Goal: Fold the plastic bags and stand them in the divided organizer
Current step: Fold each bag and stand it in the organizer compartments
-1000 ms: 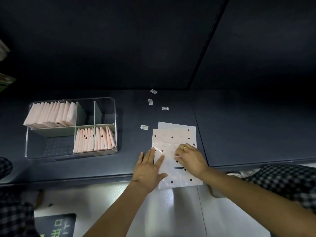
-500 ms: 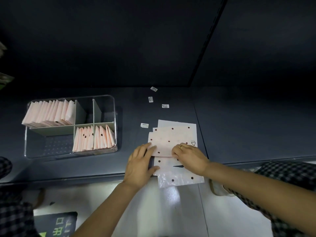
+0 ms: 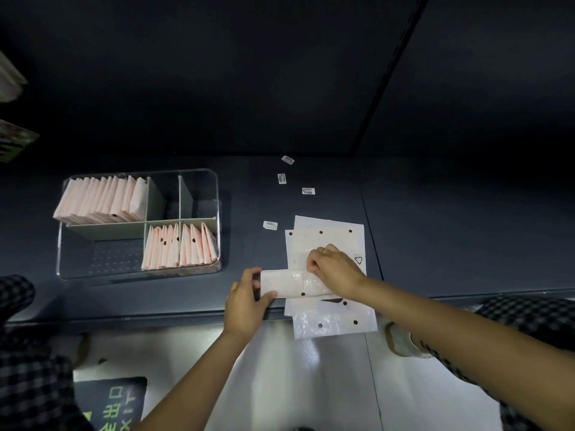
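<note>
At the left of the dark blue-grey bench (image 3: 155,300) sits the clear plastic divided organizer (image 3: 140,223), its grey partitions making upright slots. The far-left compartment holds a row of folded pale pink plastic bags (image 3: 101,199) standing on edge and leaning together; the near-right compartment holds a second row of folded pink bags with dark dots (image 3: 179,247). Stood this way, they pack tightly and each one can be picked out singly. The near-left and far-right compartments show no bags.

Right of the organizer, four small white barcode stickers (image 3: 281,178) lie scattered on the bench.

At the near edge, the left hand (image 3: 247,301) pinches the left end of the folded strip of translucent dotted plastic bag (image 3: 292,284), thumb on top and fingers curled behind, probably to keep the fold from springing open. The strip's long axis runs left to right, along the bench edge, its free end pointing left toward the organizer.

The right hand (image 3: 334,270), fingers curled, presses and pinches the strip's right end, likely setting the crease. It works on top of the stack of flat unfolded white dotted bags (image 3: 326,236), whose long axis runs away from the person, the near end overhanging the bench.
</note>
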`<state>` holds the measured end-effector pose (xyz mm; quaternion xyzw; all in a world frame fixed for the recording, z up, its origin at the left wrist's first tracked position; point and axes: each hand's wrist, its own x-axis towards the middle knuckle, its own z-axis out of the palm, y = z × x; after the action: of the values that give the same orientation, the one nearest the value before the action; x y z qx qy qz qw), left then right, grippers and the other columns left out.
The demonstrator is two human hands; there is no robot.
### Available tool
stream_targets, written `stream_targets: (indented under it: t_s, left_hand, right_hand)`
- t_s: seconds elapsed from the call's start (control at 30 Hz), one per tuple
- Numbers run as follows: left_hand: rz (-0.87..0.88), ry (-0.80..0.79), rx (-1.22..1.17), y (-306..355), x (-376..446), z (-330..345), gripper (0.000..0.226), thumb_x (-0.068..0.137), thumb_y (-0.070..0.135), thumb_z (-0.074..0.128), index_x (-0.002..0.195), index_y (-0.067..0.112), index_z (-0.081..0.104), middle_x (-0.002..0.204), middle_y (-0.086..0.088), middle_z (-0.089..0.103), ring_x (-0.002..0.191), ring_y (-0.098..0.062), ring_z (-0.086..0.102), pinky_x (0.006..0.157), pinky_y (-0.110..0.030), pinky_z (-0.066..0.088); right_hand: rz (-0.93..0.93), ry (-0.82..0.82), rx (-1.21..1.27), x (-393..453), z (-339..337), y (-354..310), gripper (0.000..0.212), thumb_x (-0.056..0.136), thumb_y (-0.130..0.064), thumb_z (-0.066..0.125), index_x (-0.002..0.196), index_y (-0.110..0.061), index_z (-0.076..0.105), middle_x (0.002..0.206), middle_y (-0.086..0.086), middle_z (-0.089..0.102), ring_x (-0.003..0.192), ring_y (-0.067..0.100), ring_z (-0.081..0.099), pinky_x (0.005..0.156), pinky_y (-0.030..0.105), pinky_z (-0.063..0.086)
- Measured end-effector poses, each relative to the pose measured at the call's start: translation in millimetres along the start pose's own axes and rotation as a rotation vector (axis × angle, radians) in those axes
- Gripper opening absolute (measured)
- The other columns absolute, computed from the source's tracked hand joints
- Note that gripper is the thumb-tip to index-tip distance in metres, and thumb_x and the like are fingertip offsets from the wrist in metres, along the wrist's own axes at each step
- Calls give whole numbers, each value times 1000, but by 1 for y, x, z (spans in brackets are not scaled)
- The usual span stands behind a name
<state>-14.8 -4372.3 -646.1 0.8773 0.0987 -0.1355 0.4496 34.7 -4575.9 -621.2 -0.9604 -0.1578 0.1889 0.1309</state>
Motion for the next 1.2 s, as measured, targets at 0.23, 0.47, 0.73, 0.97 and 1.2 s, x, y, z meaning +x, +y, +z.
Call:
stream_targets:
  t_s: [0.23,0.47,0.73,0.97,1.2]
  left_hand:
    - [230,112,266,-1,-7,5,55,84,25,69,133,15,47,120,-6,51,111,-27,45,91,-36,40]
    - [522,-225,809,-5,-22,33,80,95,58,27,148,16,-15,153,-4,-25,138,-20,-30,110,-34,-24]
    - [451,-316,949,-8,-23,35,81,90,69,19,140,28,-29,145,-16,-36,129,-28,-41,115,-40,-17]
    - [457,-352,987,-3,-17,24,69,91,67,26,148,31,20,143,-18,-37,128,-30,-40,113,-40,-19]
    - [503,-381,1016,-9,-14,13,72,88,70,24,140,48,-22,147,-23,-34,128,-33,-40,112,-43,-18]
  right_hand:
    - [88,-64,-110,15,11,1,23,92,-2,39,103,-14,55,110,4,56,107,24,46,87,33,37]
    - [115,-44,-117,19,15,-1,21,93,-7,38,103,-17,53,109,3,56,107,23,46,88,34,35]
    - [121,212,-192,4,22,-13,21,97,-23,44,113,-14,55,115,5,56,110,25,48,94,35,34]
    - [-125,120,65,-34,73,-39,54,102,-36,24,149,-12,16,155,-4,2,145,9,-3,119,31,-5]
    - [150,127,-37,-61,75,13,60,101,-43,17,146,-16,-14,154,-5,-19,143,7,-18,114,23,-18]
